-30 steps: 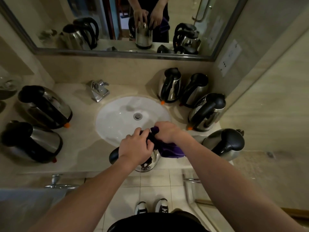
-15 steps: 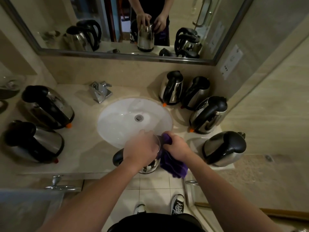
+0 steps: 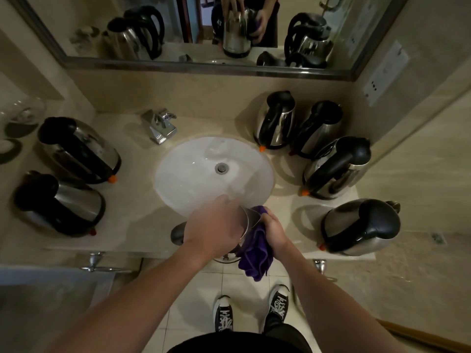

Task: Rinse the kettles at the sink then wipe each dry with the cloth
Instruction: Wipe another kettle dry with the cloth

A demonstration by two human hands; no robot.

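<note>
Head view: your left hand (image 3: 214, 225) gripped the top of a steel kettle (image 3: 246, 221) held over the near edge of the counter (image 3: 132, 220), just in front of the white sink (image 3: 193, 174). Your right hand (image 3: 276, 231) clutched a purple cloth (image 3: 256, 258) pressed against the kettle's right side. Two more kettles (image 3: 76, 149) lay on the counter at left, four at right (image 3: 336, 166).

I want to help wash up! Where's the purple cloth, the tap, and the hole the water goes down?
purple cloth (image 3: 256, 253): head view, on its hanging folds.
tap (image 3: 160, 124): head view, on its shiny metal body.
drain hole (image 3: 221, 168): head view, on its metal ring.
</note>
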